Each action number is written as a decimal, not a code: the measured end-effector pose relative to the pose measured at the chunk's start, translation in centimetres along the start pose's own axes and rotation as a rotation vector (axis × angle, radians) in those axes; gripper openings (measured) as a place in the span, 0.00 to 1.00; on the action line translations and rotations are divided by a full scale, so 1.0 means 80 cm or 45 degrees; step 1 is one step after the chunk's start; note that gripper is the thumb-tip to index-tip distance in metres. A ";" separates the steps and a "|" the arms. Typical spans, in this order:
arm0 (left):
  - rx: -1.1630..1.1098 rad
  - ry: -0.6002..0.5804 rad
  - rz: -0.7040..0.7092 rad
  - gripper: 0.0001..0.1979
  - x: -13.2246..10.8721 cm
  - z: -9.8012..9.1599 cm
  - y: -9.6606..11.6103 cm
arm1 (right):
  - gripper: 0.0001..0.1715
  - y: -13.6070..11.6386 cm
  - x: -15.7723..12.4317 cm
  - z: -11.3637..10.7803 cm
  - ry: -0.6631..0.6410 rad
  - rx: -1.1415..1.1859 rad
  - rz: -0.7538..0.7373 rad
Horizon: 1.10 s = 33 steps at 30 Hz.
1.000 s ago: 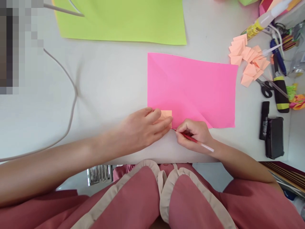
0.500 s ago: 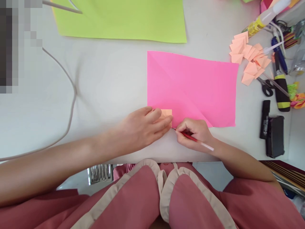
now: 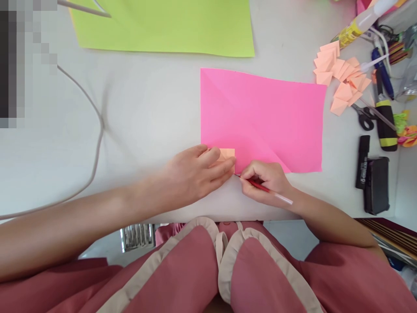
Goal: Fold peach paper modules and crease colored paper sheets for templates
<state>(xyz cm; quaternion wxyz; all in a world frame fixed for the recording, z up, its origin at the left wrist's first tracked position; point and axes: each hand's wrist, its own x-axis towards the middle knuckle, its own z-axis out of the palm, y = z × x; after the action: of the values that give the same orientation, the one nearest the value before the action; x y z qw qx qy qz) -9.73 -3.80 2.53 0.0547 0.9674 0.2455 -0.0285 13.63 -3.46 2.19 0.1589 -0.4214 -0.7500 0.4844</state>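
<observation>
A pink sheet of paper (image 3: 263,117) lies on the white table in front of me. On its lower left corner rests a small peach paper piece (image 3: 229,153), partly hidden under my left hand (image 3: 206,169). The fingers of that hand are stretched out and press the piece flat. My right hand (image 3: 265,182) is closed around a red pen (image 3: 259,185) with a clear end. The pen's tip touches down by the lower right corner of the peach piece, close to the left fingertips.
A green sheet (image 3: 166,28) lies at the back. Folded peach papers (image 3: 343,78), a glue bottle (image 3: 355,28), scissors (image 3: 365,117), a black marker (image 3: 362,161) and a black case-like object (image 3: 377,185) sit on the right. A cable (image 3: 99,143) curves along the left.
Hardly anything differs. Both hands, the pen and the papers keep their places, with only a very slight shift of the whole view.
</observation>
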 end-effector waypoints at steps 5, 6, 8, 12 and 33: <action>-0.025 -0.011 0.006 0.26 0.001 -0.001 -0.002 | 0.05 0.001 0.000 0.000 0.011 0.021 0.020; -0.021 -0.002 0.011 0.26 0.001 -0.001 -0.002 | 0.06 0.000 0.000 0.000 0.014 0.019 0.018; -0.014 0.020 0.017 0.24 0.001 -0.001 -0.001 | 0.06 -0.001 0.001 0.000 0.012 0.016 0.018; -0.012 0.044 0.004 0.24 0.000 0.000 -0.001 | 0.06 -0.002 0.003 0.000 0.000 0.012 0.013; -0.127 0.369 -0.105 0.19 -0.009 0.018 -0.008 | 0.16 0.015 0.030 -0.025 0.128 1.115 0.291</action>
<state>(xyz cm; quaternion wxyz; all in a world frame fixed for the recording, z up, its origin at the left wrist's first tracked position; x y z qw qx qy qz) -10.69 -3.74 1.14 0.0654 0.9466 0.2916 0.1212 14.10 -0.20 1.68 0.3040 -0.4176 -0.4147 0.7492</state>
